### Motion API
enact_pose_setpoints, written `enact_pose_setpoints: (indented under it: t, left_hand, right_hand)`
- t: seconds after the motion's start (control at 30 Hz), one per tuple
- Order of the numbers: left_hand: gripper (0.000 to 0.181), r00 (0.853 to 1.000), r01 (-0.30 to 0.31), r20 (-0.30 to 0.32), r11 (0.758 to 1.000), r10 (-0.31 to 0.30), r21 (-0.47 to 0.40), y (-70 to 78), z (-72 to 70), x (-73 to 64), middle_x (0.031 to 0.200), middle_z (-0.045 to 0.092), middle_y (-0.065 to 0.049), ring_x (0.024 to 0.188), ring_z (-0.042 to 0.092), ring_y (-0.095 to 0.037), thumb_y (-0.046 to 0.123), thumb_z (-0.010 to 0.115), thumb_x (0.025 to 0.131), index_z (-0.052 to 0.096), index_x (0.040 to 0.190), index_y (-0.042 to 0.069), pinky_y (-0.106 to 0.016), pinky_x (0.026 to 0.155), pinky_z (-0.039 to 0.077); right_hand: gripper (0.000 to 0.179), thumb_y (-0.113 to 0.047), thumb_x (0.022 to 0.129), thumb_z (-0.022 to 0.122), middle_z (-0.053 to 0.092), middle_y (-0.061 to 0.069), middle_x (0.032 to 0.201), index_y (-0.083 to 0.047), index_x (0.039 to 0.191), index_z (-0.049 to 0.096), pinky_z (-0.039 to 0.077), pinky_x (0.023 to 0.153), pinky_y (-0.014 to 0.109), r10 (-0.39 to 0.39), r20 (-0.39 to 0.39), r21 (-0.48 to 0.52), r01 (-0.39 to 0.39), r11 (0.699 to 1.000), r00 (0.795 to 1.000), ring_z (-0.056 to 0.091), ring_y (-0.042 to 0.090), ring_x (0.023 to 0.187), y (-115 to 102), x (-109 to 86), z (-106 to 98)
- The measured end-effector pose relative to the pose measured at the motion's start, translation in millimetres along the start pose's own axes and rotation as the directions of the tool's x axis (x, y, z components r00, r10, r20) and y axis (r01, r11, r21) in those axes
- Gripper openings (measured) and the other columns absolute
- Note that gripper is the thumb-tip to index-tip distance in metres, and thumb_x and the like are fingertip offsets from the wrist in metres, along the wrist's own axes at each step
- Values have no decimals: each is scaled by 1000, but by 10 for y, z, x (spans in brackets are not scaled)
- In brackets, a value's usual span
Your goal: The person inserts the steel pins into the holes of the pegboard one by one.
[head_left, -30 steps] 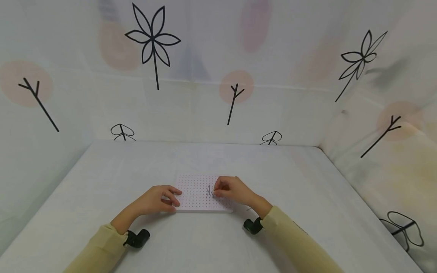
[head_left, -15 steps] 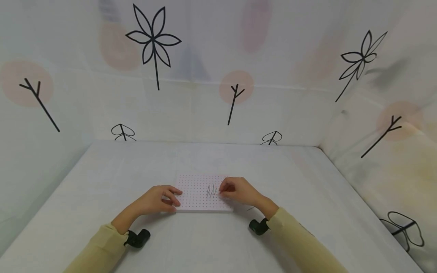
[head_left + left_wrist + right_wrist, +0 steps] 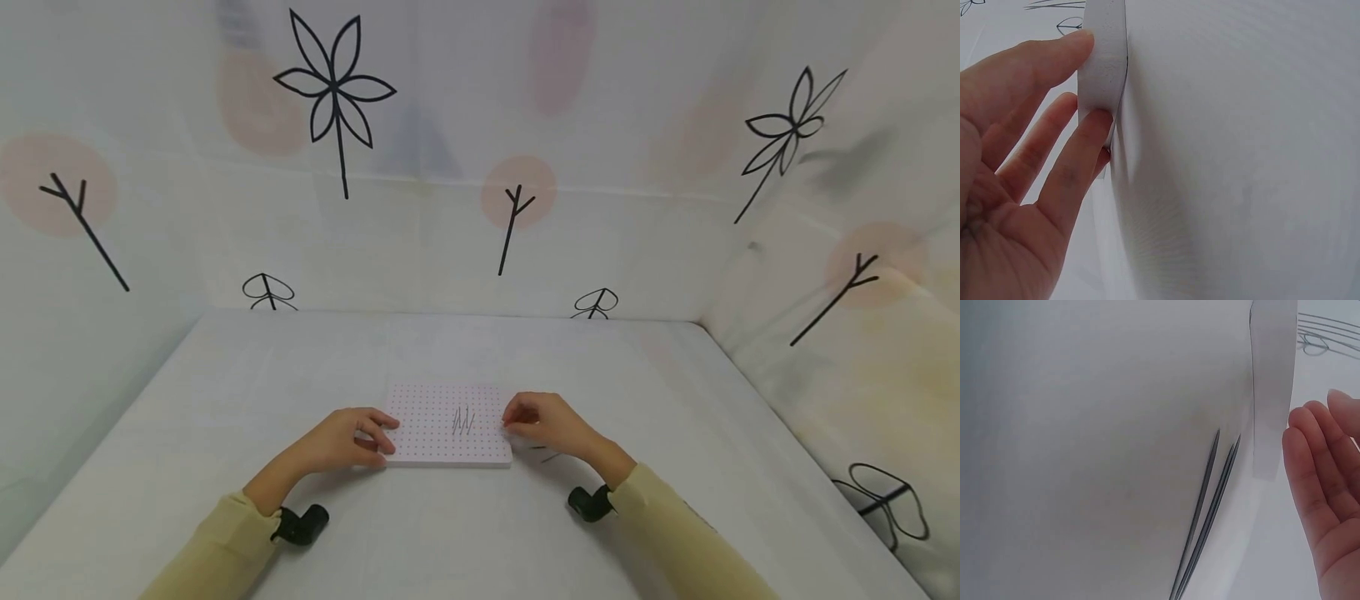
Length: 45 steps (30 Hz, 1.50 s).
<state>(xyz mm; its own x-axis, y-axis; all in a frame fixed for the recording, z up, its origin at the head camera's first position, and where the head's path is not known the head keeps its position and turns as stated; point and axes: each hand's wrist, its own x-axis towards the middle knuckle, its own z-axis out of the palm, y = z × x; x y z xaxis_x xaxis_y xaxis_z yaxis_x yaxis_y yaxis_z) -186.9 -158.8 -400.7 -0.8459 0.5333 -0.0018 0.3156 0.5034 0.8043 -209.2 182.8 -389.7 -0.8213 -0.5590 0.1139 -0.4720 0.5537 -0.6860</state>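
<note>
A white board (image 3: 429,450) with a grid of small dots lies flat on the table. Several thin dark metal needles (image 3: 463,422) stand on its right half. My left hand (image 3: 348,437) steadies the board's left side; in the left wrist view its fingertips (image 3: 1094,122) touch the thick edge. Just past the right edge is my right hand (image 3: 547,423), its fingers loosely bent and thumb near the fingertips, with nothing visible between them. Loose pointed needles (image 3: 1213,503) lie on the table beside the board in the right wrist view, below the right hand.
A white cloth covers the table (image 3: 420,533), and patterned white fabric walls (image 3: 420,233) rise behind it and at both sides. Dark wrist-worn cameras (image 3: 303,525) sit at both cuffs.
My right hand has moved right, from the standing needles to beyond the board's right edge. One more needle now shows standing where its fingers were. The left hand has stayed in place.
</note>
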Motion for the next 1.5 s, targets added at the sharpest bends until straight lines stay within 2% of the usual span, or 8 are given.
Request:
enact_pose_setpoints:
  t: [0.2, 0.53, 0.87, 1.1, 1.5]
  left_hand:
    - [9, 1000, -17, -4, 1000, 17, 18, -22, 8, -6, 118, 58, -12, 95, 62, -23, 7, 76, 75, 74, 81, 12, -29, 77, 54]
    - [10, 1000, 28, -5, 999, -28, 15, -1, 10, -4, 119, 57, -12, 94, 62, -23, 5, 76, 75, 73, 80, 14, -28, 77, 54]
    - [9, 1000, 10, -3, 1000, -10, 7, -4, 3, -1, 119, 57, -13, 95, 62, -24, 6, 77, 74, 73, 81, 11, -29, 77, 54]
    - [9, 1000, 5, -3, 1000, -4, 9, -15, 7, 2, 119, 58, -13, 96, 62, -24, 6, 77, 74, 74, 80, 12, -28, 77, 54]
    - [10, 1000, -4, 1, 1000, 4, 3, -23, 7, -1, 119, 57, -13, 98, 61, -26, 7, 77, 73, 74, 81, 12, -28, 77, 54]
  right_hand:
    - [10, -3, 84, 67, 62, -4, 88, -9, 90, 63, 52, 77, 25, 19, 4, -29, -19, 999, 1000, 59, 11, 82, 66, -67, -59]
    - [9, -2, 82, 68, 64, -3, 87, -7, 89, 64, 52, 73, 24, 25, 19, -56, -24, 998, 1000, 60, 10, 79, 144, -199, -152]
    - [10, -2, 81, 70, 62, -4, 85, -7, 87, 65, 51, 71, 25, 49, 47, -72, -45, 996, 998, 57, 11, 78, 241, -282, -238]
    - [12, -5, 78, 73, 59, -4, 83, -9, 85, 65, 48, 68, 24, 82, 99, -65, -76, 995, 992, 53, 12, 76, 277, -299, -272]
    - [8, -6, 81, 71, 55, -4, 82, -8, 83, 63, 47, 66, 22, 109, 191, -98, -91, 991, 976, 50, 10, 75, 317, -219, -264]
